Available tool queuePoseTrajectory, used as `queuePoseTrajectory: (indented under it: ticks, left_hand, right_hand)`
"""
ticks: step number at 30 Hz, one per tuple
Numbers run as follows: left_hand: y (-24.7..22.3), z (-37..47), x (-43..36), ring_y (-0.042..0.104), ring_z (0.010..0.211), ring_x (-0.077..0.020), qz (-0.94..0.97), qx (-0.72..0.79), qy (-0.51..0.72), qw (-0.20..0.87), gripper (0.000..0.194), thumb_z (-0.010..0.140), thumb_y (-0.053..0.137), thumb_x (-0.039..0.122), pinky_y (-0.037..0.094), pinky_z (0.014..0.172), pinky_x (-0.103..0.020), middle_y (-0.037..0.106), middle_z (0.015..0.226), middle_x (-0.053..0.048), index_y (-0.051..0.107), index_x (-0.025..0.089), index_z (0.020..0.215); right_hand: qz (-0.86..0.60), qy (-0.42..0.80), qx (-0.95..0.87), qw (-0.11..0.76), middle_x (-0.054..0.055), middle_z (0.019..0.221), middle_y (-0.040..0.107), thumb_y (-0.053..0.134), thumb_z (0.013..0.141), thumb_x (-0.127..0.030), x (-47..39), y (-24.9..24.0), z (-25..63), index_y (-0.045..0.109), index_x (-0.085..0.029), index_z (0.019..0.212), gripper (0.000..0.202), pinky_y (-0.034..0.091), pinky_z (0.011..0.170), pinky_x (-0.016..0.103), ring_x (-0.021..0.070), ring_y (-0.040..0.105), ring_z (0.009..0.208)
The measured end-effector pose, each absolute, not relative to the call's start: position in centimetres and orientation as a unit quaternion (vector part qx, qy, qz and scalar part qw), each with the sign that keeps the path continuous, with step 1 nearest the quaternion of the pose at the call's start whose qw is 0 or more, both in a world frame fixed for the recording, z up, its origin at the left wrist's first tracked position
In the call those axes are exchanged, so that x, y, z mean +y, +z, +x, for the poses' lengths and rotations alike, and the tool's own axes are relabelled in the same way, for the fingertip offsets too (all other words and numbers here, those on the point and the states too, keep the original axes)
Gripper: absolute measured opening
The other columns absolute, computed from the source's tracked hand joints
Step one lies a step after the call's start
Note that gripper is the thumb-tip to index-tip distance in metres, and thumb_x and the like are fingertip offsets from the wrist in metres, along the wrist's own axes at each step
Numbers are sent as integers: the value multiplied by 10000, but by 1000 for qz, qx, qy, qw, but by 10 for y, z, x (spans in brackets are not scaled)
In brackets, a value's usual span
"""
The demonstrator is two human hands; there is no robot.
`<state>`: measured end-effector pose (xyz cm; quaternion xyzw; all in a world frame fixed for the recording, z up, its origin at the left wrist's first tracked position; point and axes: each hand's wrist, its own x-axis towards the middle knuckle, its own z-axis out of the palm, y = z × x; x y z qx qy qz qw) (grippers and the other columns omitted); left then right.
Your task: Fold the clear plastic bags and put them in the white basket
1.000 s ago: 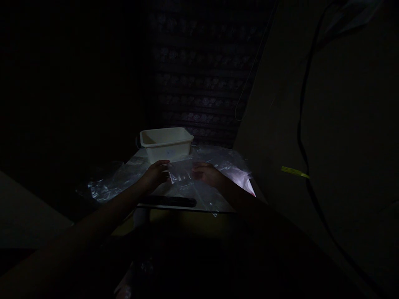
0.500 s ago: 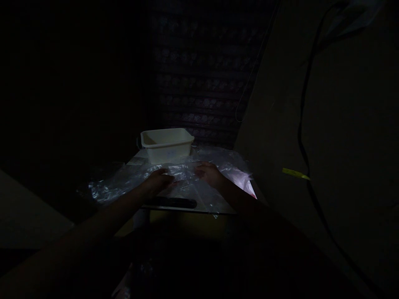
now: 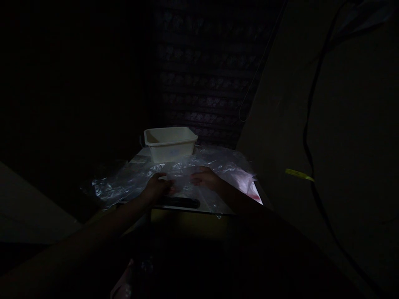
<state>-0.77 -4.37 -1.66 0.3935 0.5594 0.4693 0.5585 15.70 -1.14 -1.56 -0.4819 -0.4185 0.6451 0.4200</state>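
My left hand (image 3: 156,187) is at the near left of the table, thumb and fingers apart, at the edge of a clear plastic sheet or bag (image 3: 181,172). Its fingertips are blurred against the plastic. Facing it, my right hand (image 3: 205,178) has its fingers spread and touches the same plastic from the right. A crumpled stretch of the film lies between both hands, and I see no firm pinch on it. Just below the left hand, a dark long object (image 3: 182,202), maybe a handle, lies along the table's near edge.
A cream plastic tub (image 3: 171,151) stands at the back of the small table (image 3: 205,205). More clear film (image 3: 115,189) hangs past the left side. A whitish packet (image 3: 246,182) lies at the right. A dark cable (image 3: 307,141) with a yellow tag (image 3: 299,173) runs down the right wall.
Both hands have lowered slightly toward the near edge, and their fingers look looser on the plastic. The film between them has shifted. The whole view has moved a little.
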Motion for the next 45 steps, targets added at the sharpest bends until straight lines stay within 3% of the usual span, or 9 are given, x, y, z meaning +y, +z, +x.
queuePoseTrajectory:
  ticks: [6,10,13,18,21,23,28,32,45]
  left_hand:
    - [-18,-25,-43,515,397,-137,522,621,404,423,354,606,524,319,423,446,-277,492,450,38,426,160,907]
    - [-25,-34,-45,541,768,-200,716,580,342,181,354,648,433,347,397,708,-315,582,796,-82,493,146,933]
    - [-38,-25,-50,355,1055,-211,812,515,257,94,444,719,302,301,279,868,-326,397,1151,-148,385,76,1092]
    - [-51,-4,-63,182,1144,-232,849,514,119,9,499,758,205,300,193,907,-380,250,1237,-176,286,11,1157]
    - [-49,0,-68,175,1145,-242,849,523,77,-26,526,763,175,335,163,907,-411,255,1229,-187,293,3,1154]
    - [-50,1,-69,182,1142,-247,846,527,66,-44,537,762,170,351,153,906,-416,265,1223,-190,304,4,1150]
    - [-60,3,-66,200,1136,-253,832,546,64,-71,514,751,203,333,126,905,-423,297,1211,-181,331,26,1143]
    - [-63,4,-66,203,1135,-253,831,550,57,-64,520,728,235,326,120,899,-431,310,1206,-177,326,34,1148]
    - [-63,6,-65,202,1134,-269,828,553,73,-56,618,721,206,465,85,898,-456,320,1196,-194,335,31,1141]
  right_hand:
    - [-500,632,-420,417,-43,460,513,585,479,-60,-9,-20,160,433,-142,879,435,375,385,228,89,473,371]
    - [-528,598,-460,389,-44,444,511,586,479,-66,-8,-23,162,422,-135,908,464,350,358,205,85,461,349]
    - [-552,558,-501,366,-56,415,481,581,483,-74,-8,-24,161,438,-128,894,439,340,349,199,85,448,341]
    - [-634,333,-643,272,19,540,546,504,584,-156,-7,-19,166,483,-127,897,315,400,460,257,143,520,493]
    - [-634,95,-737,215,100,782,578,450,640,-202,-14,-10,170,512,-138,893,269,388,673,313,205,526,773]
    - [-600,13,-775,201,131,916,545,370,699,-213,-22,-7,167,491,-121,954,297,352,751,324,212,487,875]
    - [-384,19,-907,172,118,1171,375,254,768,-288,-45,-23,145,368,-89,1109,411,227,903,303,164,293,1097]
    - [-358,17,-926,120,122,1231,284,218,765,-395,-49,-45,138,287,-91,1165,507,98,937,390,181,166,1158]
    - [-411,-30,-905,101,133,1222,293,221,762,-411,-32,-53,162,322,-92,1146,510,44,927,430,200,203,1147]
